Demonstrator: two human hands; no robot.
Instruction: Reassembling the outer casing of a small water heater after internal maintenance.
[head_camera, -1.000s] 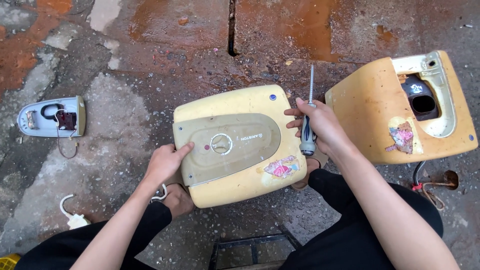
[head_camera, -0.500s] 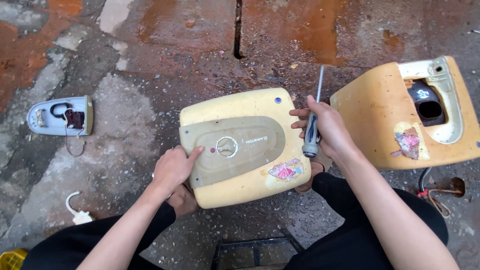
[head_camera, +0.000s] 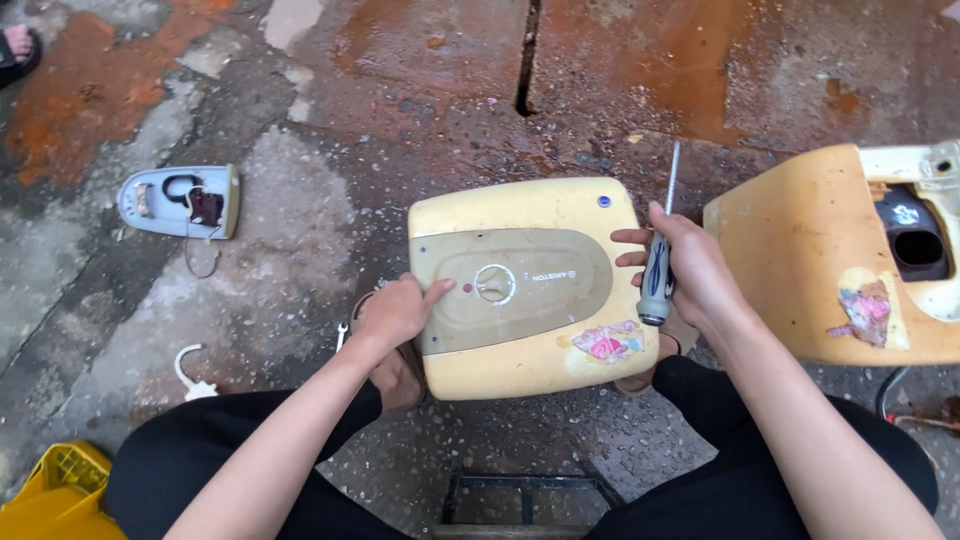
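Wet, rust-stained concrete floor (head_camera: 400, 90) w/ crack; left hand (head_camera: 395, 312) flat on yellow heater (head_camera: 525, 285), right hand (head_camera: 690, 275) gripping screwdriver (head_camera: 657, 270).

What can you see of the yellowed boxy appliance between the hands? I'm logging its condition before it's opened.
The yellowed appliance is a rounded, box-shaped casing, seemingly plastic, lying face-up on wet concrete. A darker beige panel crosses its front, with a round dial and a small red dot. A blue dot marks the upper right corner; a torn pink sticker sits lower right. The left hand presses its left edge; the right hand, gripping a screwdriver, touches its right edge.
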